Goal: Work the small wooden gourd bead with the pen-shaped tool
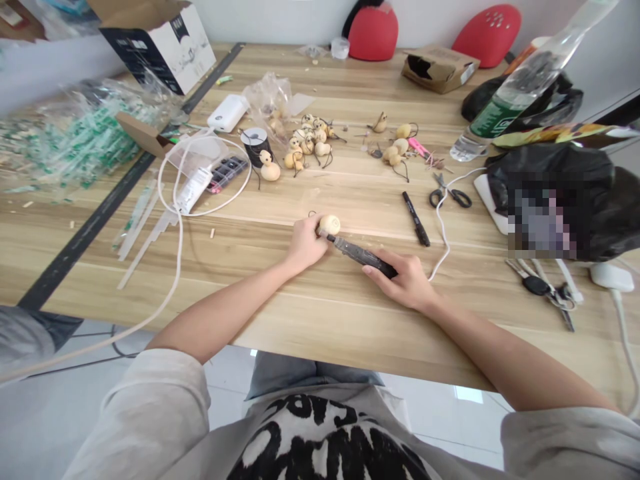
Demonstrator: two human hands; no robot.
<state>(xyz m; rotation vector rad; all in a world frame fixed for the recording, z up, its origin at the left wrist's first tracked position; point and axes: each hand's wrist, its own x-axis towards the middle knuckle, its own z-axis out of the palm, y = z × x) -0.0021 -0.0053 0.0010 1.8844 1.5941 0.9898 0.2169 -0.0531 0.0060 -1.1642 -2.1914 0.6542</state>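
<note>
My left hand (309,241) is closed around a small pale gourd (330,225), with a dark cord loop showing above the fingers. A mark is visible on the gourd's rounded face. In my right hand (407,277) is a dark, pen-shaped rotary tool (363,255), its tip touching or very close to the gourd's lower side. A white cable (443,233) runs from near the right hand toward the back right. Beyond the hands lies a cluster of small gourds (311,135) with dark cords, some bearing drawn faces. More gourds (395,153) lie to the right of it.
A black marker (415,219) and scissors (450,193) lie right of centre. Keys (545,290), a black plastic bag (555,173) and a water bottle (515,100) are farther right. At left are a thread spool (256,143), a looped white cable (179,267), glue sticks (150,240) and a box (165,50).
</note>
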